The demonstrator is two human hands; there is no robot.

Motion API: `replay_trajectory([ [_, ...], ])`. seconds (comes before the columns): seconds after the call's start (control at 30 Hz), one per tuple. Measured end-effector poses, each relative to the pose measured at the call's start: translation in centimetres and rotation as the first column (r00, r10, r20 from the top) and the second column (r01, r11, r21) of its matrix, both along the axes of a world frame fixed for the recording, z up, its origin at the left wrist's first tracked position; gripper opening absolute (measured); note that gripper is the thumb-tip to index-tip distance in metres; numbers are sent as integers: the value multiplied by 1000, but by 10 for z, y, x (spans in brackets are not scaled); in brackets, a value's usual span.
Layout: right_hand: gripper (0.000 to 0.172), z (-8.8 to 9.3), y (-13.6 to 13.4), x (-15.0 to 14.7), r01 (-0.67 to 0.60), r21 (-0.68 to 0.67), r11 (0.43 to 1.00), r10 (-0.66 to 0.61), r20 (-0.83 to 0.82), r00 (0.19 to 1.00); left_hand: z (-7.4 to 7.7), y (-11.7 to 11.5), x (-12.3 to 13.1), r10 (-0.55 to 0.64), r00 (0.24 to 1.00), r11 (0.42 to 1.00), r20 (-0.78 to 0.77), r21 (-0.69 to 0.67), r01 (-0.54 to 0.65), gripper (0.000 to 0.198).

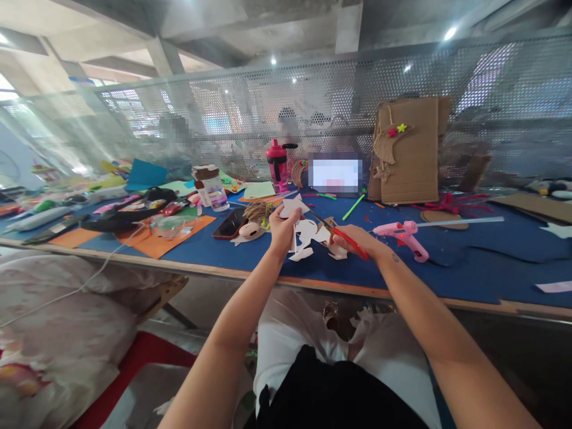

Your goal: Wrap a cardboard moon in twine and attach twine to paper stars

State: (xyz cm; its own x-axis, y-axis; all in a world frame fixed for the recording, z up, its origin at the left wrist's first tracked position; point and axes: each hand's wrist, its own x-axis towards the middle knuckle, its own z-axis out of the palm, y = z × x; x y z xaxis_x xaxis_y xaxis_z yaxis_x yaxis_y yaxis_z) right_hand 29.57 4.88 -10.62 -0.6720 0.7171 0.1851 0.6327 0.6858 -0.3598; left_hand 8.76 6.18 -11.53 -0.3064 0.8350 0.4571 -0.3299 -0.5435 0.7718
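My left hand (282, 229) pinches a piece of white paper (294, 207) with pointed corners, held up over the blue tabletop. In my right hand (351, 239) is a pair of red-handled scissors (357, 246), fingers wrapped round the handles. The blades point up and left toward the paper; whether they touch it I cannot tell. Below and between my hands lie several white paper scraps (302, 255). A pink hot glue gun (404, 232) with a clear glue stick in it rests just right of my right hand.
Left of my hands are a dark phone (229, 223), a ball of twine (259, 211) and a clear bottle (214, 193). Behind stand a pink bottle (277, 167), a lit screen (336, 174) and a cardboard panel (409, 155) bearing a twine-wrapped moon. A perforated metal screen (241, 113) runs along the back.
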Motion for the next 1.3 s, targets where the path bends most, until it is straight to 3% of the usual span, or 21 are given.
replay_trajectory([
  [0.3, 53, 3, -3, 0, -14, -4, 1000, 14, -32, 999, -2, 1, -1, 8, 1000, 1000, -27, 0, -8, 26],
  [1.1, 44, 8, -9, -6, 40, -38, 998, -42, -52, 998, -5, 4, 1, -26, 999, 1000, -29, 11, 26, 30],
  [1.3, 54, 10, -13, -8, 58, -59, 997, -62, -76, 995, -7, 6, 1, -43, 999, 999, -16, 28, 43, 28],
])
